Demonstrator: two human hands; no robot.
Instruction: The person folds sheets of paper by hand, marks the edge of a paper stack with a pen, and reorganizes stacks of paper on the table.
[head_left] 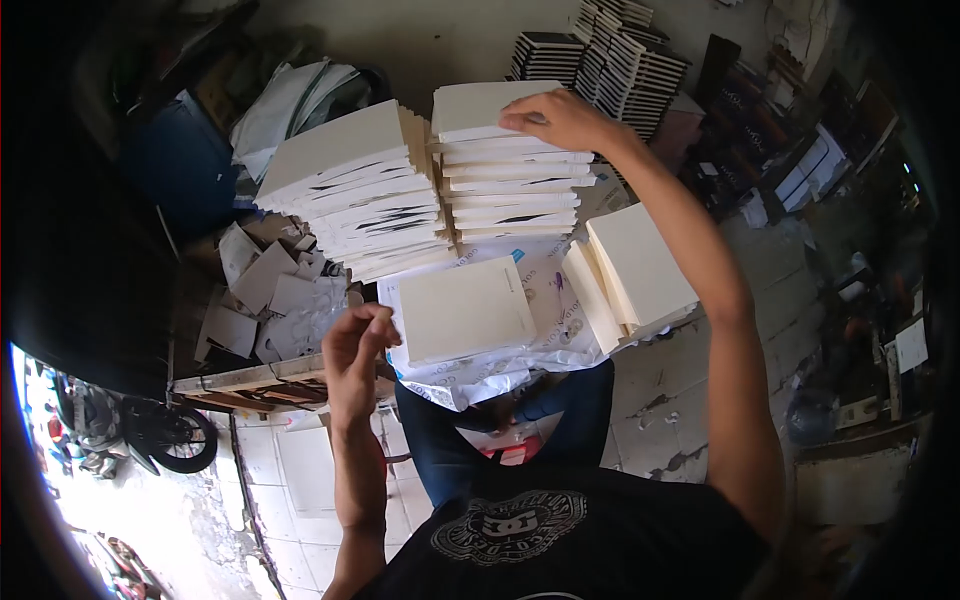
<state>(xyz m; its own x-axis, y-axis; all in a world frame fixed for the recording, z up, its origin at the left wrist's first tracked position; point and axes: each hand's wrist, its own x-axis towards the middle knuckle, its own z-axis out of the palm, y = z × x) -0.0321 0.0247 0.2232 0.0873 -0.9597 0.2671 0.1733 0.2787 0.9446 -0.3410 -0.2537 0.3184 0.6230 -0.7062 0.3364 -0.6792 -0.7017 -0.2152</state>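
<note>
A cream paper block (467,311), thin and rectangular, lies flat on a printed white sheet in front of me. Just off its left edge is my left hand (355,360), thumb and fingers brought together in a pinch; anything tiny between them is hidden. My right hand (562,116) rests over the top of the right-hand stack of paper blocks (510,185), its fingers a little apart and bent against the top one. A second tall stack of blocks (350,190) leans beside it. More thick blocks (645,265) sit at the right end of the sheet.
The printed sheet (545,340) drapes over the work surface above my knees. Paper scraps (270,290) fill a wooden-edged bin at left. Dark-covered stacks (625,75) stand behind, by the wall. A motorcycle wheel (180,435) shows at lower left.
</note>
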